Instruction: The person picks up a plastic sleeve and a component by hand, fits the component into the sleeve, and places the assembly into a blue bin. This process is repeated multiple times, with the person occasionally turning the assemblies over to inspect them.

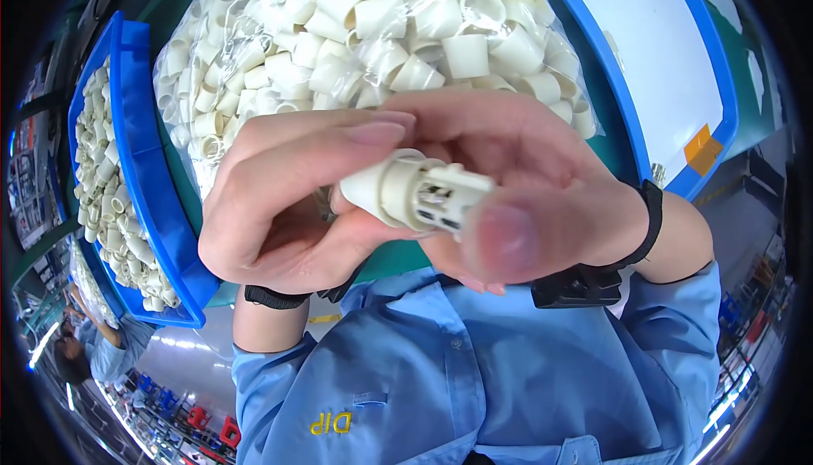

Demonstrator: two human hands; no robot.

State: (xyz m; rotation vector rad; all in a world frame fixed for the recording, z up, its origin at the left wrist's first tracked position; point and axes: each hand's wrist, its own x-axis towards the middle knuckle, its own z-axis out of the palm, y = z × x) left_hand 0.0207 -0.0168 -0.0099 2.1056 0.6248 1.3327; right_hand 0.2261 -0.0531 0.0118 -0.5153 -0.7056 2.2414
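A small cream plastic connector-like part (415, 190) is held up in front of my chest between both hands. Its left portion is a smooth sleeve, and the right portion is slotted, with metal showing inside. My left hand (275, 198) closes its thumb and fingers round the sleeve portion. With the thumb close to the slotted end, my right hand (550, 181) grips the other side; that thumb is blurred and hides part of the end. Just beyond the hands lies a clear plastic bag (182, 139) full of short cream plastic tubes (466, 56).
At left stands a blue bin (140, 118) heaped with small cream parts (114, 202). A white tray (652, 50) with a blue rim is at right, with an orange tag (702, 151) at its near corner. Another person (106, 346) is at the lower left.
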